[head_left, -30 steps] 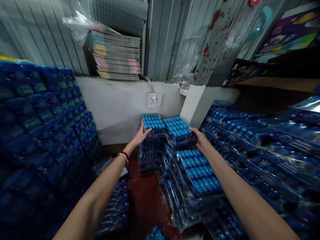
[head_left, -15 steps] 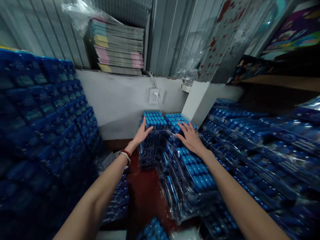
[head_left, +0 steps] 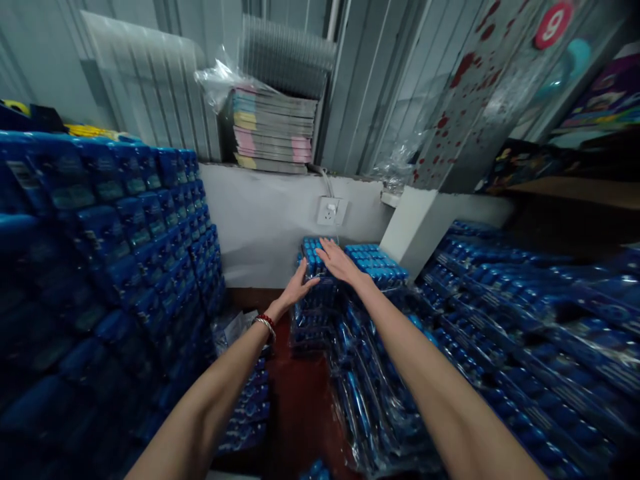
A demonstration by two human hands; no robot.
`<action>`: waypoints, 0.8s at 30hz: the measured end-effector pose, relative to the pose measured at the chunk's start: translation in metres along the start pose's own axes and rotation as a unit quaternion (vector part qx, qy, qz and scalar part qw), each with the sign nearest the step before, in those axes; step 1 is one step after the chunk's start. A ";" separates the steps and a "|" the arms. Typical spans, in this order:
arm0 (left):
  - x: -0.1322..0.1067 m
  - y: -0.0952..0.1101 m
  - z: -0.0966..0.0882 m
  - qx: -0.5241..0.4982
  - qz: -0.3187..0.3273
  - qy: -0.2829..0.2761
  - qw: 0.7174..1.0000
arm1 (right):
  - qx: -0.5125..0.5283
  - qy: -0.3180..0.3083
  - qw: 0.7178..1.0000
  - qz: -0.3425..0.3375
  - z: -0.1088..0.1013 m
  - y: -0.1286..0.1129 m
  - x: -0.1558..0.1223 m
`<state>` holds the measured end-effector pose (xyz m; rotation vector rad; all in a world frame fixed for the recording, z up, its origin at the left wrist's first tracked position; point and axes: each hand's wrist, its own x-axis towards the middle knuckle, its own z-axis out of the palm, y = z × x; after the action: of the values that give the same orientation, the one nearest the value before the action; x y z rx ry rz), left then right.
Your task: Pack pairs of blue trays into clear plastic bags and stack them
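A pack of rounded, shiny blue items [head_left: 311, 252] tops a stack against the white wall. At its near left side is my left hand [head_left: 299, 287], open, thumb apart from the fingers, a red and a pale bracelet on its wrist. My right hand [head_left: 341, 261] lies open over the pack's right part, fingers stretched out and hiding some of the items. Whether either palm presses on the pack, I cannot tell. Just to the right, a second blue pack [head_left: 376, 261] sits on the neighbouring stack, which is wrapped in clear plastic film [head_left: 370, 373].
Tall stacks of blue packs [head_left: 150, 213] rise on the left, and more film-wrapped stacks [head_left: 530, 320] fill the right. Reddish floor [head_left: 300, 400] shows between them. Bundled printed sheets [head_left: 275, 130] stand on the wall ledge, above a wall socket [head_left: 330, 211].
My right hand has moved left, from the right-hand pack to the top of the left-hand one. My left hand stays beside that pack. The view has tilted up and turned left.
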<state>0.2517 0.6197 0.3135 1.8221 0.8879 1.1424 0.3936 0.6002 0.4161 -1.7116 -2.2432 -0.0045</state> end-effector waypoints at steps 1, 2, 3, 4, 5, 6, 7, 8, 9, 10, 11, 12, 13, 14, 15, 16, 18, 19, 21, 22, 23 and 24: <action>0.001 -0.002 0.002 0.004 0.004 0.006 1.000 | 0.002 -0.014 1.000 0.019 0.002 0.001 0.015; 0.002 -0.004 0.003 0.005 0.008 0.009 1.000 | 0.003 -0.024 0.999 0.040 0.005 0.005 0.027; 0.002 -0.005 0.004 0.002 0.011 0.008 1.000 | 0.003 -0.032 0.998 0.060 0.008 0.009 0.035; 0.002 -0.006 0.003 -0.002 0.013 0.005 1.000 | 0.003 -0.043 0.996 0.078 0.011 0.015 0.041; 0.002 -0.007 0.002 -0.006 0.013 0.002 1.000 | 0.003 -0.053 0.994 0.092 0.014 0.021 0.044; 0.002 -0.008 0.001 -0.012 0.011 -0.001 1.000 | 0.003 -0.062 0.993 0.101 0.017 0.026 0.046; 0.000 -0.009 -0.001 -0.019 0.005 -0.001 1.000 | 0.002 -0.069 0.992 0.106 0.019 0.030 0.045; -0.002 -0.011 -0.002 -0.028 -0.003 0.004 1.000 | 0.000 -0.075 0.991 0.108 0.020 0.033 0.044; -0.005 -0.013 -0.004 -0.039 -0.015 0.011 0.999 | -0.005 -0.080 0.991 0.110 0.020 0.034 0.043; -0.010 -0.015 -0.006 -0.050 -0.030 0.022 0.998 | -0.011 -0.084 0.990 0.112 0.019 0.034 0.042; -0.016 -0.017 -0.008 -0.060 -0.048 0.036 0.996 | -0.017 -0.087 0.989 0.114 0.017 0.032 0.042; -0.025 -0.019 -0.010 -0.064 -0.067 0.054 0.994 | -0.023 -0.090 0.989 0.117 0.016 0.030 0.041; -0.035 -0.020 -0.012 -0.060 -0.086 0.075 0.992 | -0.026 -0.093 0.988 0.118 0.015 0.026 0.041; -0.048 -0.021 -0.015 -0.047 -0.098 0.102 0.989 | -0.029 -0.095 0.988 0.121 0.014 0.021 0.041; -0.062 -0.021 -0.020 -0.026 -0.100 0.132 0.986 | -0.033 -0.092 0.988 0.122 0.014 0.016 0.040; -0.076 -0.021 -0.025 0.001 -0.095 0.164 0.982 | -0.039 -0.083 0.988 0.123 0.015 0.010 0.039; -0.104 -0.021 -0.038 0.054 -0.088 0.230 0.968 | -0.058 -0.053 0.991 0.112 0.019 -0.002 0.037; -0.116 -0.022 -0.045 0.068 -0.098 0.254 0.960 | -0.067 -0.035 0.992 0.099 0.022 -0.007 0.035; -0.132 -0.026 -0.056 0.055 -0.148 0.258 0.953 | -0.077 -0.011 0.994 0.075 0.028 -0.014 0.033; -0.135 -0.029 -0.059 0.037 -0.173 0.242 0.954 | -0.076 -0.008 0.995 0.068 0.030 -0.016 0.032; -0.136 -0.032 -0.060 0.019 -0.188 0.217 0.958 | -0.071 -0.009 0.995 0.067 0.031 -0.016 0.032; -0.134 -0.037 -0.058 0.003 -0.196 0.191 0.962 | -0.064 -0.014 0.995 0.069 0.031 -0.015 0.032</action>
<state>0.1455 0.5350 0.2475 1.3606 1.4052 1.2444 0.3642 0.6319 0.3979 -1.9428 -2.1813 -0.0961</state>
